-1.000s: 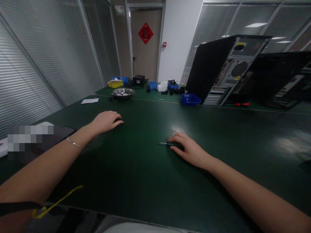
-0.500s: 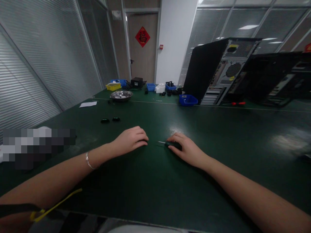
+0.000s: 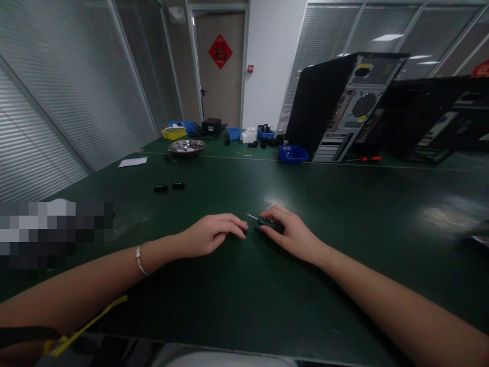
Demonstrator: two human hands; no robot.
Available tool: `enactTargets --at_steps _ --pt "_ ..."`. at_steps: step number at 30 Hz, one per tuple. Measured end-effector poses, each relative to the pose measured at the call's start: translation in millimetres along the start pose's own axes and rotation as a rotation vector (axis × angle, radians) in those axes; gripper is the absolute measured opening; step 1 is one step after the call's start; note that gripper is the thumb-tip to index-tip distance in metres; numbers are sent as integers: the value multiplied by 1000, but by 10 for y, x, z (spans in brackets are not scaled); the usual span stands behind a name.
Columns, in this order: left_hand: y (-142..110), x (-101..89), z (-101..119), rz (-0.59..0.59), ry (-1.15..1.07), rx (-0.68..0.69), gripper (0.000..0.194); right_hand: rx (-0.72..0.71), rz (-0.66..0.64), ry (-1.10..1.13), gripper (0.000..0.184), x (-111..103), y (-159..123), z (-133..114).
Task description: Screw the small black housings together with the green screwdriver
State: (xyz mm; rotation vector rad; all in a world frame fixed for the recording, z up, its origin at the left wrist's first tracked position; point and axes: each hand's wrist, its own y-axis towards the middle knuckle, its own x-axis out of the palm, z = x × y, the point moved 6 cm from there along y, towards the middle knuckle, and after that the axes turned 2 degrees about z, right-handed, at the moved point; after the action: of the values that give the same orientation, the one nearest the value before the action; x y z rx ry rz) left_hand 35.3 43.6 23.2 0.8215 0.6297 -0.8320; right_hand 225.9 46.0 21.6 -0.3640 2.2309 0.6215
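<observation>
My right hand (image 3: 288,230) is closed round the dark handle of a small screwdriver (image 3: 267,223). The thin metal shaft points left and slightly away from me, just above the green tabletop (image 3: 229,306). Close by on the left, my left hand (image 3: 214,233) is open and holds nothing. Its fingers stretch towards the screwdriver, apart from it, with the tips slightly below the shaft. A bracelet (image 3: 140,260) circles the left wrist. Beyond the left hand, two small black pieces (image 3: 161,188) lie side by side on the table.
A steel bowl (image 3: 187,148), a white paper (image 3: 132,162) and a yellow tray (image 3: 174,133) are at the back left. A blue bin (image 3: 292,154) stands by a computer tower (image 3: 324,102) at the back right. A red-handled tool (image 3: 371,158) lies near the tower's base.
My left hand has moved right and a little nearer to me, towards the screwdriver, its fingers straighter. The screwdriver's tip has tilted away from me. The whole view has shifted slightly.
</observation>
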Motion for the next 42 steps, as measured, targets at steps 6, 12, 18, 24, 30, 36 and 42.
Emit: enactTargets --at_steps 6,12,18,24,30,36,42 --pt "6 -96 -70 145 46 -138 29 -26 -28 19 25 17 -6 -3" --pt "13 -32 -228 45 156 -261 18 -89 -88 85 30 38 -24 -41" --pt "14 -39 -238 37 125 -287 13 -117 -139 149 29 21 -26 -56" --pt "1 -33 -277 39 107 -288 14 -139 -178 194 31 45 -39 -58" --pt "-4 -31 -271 26 101 -278 14 -149 -185 174 32 65 -44 -69" --pt "-2 -26 -274 23 97 -276 14 -174 -183 160 34 90 -35 -95" --pt "-7 -23 -288 21 91 -280 14 -183 -179 166 34 89 -51 -111"
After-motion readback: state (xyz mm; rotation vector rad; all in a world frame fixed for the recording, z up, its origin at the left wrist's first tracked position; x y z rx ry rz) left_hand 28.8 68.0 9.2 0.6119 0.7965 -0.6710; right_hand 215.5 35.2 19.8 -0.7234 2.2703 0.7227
